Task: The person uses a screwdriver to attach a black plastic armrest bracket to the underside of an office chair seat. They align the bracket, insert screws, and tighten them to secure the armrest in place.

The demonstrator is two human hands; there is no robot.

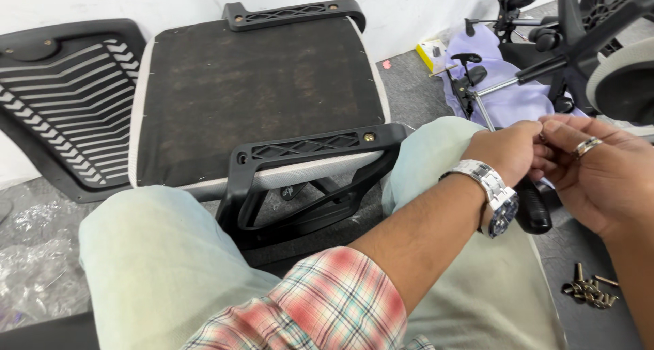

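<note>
On the grey floor by a white wall, both hands pinch something unseen.

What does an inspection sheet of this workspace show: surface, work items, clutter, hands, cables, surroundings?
Surface: grey floor.
Work items: upturned seat with black armrest; black tool handle below the hands.
Clutter: pile of bolts, plastic wrap, yellow box.
Hands: left hand and right hand meet fingertip to fingertip; what they pinch is hidden.
Cables: nothing seen.
Surroundings: mesh backrest, white wall, chair base.
</note>
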